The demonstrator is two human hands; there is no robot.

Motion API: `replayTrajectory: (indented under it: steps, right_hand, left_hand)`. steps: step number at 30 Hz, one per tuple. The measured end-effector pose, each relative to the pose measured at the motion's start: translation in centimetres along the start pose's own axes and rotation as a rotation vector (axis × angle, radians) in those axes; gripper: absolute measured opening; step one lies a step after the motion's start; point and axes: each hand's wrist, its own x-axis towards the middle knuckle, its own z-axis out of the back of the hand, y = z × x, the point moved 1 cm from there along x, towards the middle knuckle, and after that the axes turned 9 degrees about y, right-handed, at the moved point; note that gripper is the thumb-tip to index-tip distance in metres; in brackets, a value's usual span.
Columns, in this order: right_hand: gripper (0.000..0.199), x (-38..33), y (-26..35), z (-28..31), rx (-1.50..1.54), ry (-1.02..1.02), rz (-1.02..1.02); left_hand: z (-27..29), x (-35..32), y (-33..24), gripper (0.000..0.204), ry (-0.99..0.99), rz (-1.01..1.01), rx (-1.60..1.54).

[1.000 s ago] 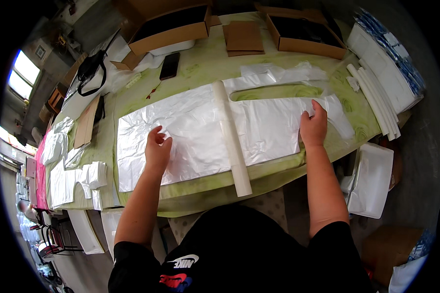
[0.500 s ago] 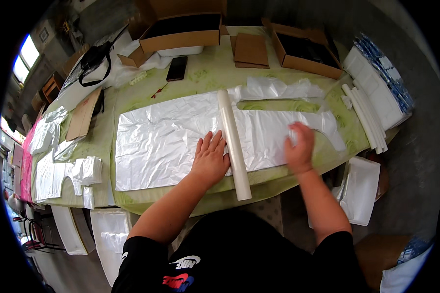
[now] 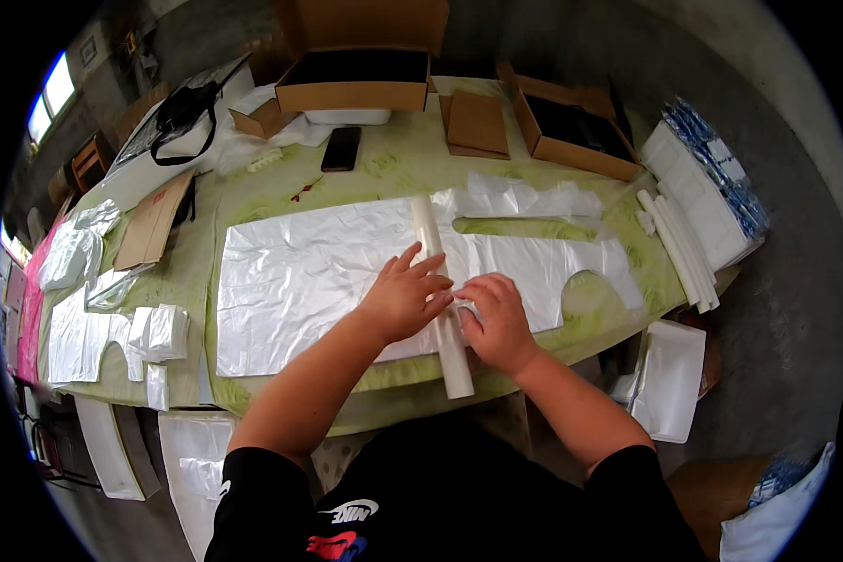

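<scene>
A long white tube (image 3: 452, 361) lies crosswise on a large sheet of shiny white plastic film (image 3: 295, 290), which has cut-out strips and a curved notch at its right end. My left hand (image 3: 405, 298) is over the tube's middle with its fingers spread; fingertips reach past it, and I cannot tell how firmly they touch. Just right of the tube, my right hand (image 3: 502, 323) has bent fingers and thumb drawn together near the left fingertips. Something small and whitish shows between them, too small to name.
Several white rolls (image 3: 679, 248) lie at the table's right edge beside a white box with blue packets (image 3: 721, 173). Open cardboard boxes (image 3: 351, 96) and a phone (image 3: 341, 150) are at the back. Folded white plastic pieces (image 3: 164, 332) rest on the left. A white bin (image 3: 670, 379) stands below the right edge.
My right hand has moved left from over the film's right part to beside the tube. The left hand has lifted from the film left of the tube and shifted onto it.
</scene>
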Motion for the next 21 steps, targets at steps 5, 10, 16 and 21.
replayTrajectory:
  steps: [5, 10, 16, 21]
  right_hand:
    - [0.051, 1.8, -3.6, -2.6, -0.329, 0.137, -0.195]
    - [0.054, 8.3, -4.5, -5.2, -0.380, 0.258, -0.270]
    - [0.067, 13.6, -10.8, -4.1, -0.526, 0.390, -0.623]
    - [0.078, 11.2, -21.0, 6.7, -0.510, 0.281, -1.346]
  left_hand:
    - [-0.7, -2.1, 0.0, 0.043, -0.062, -0.099, -0.067]
    - [-0.1, -5.2, 0.1, 0.047, -0.134, -0.058, -0.047]
    - [0.6, -7.1, 1.0, 0.045, -0.152, 0.034, -0.115]
    - [0.7, -7.0, 0.9, 0.043, -0.162, 0.054, -0.139]
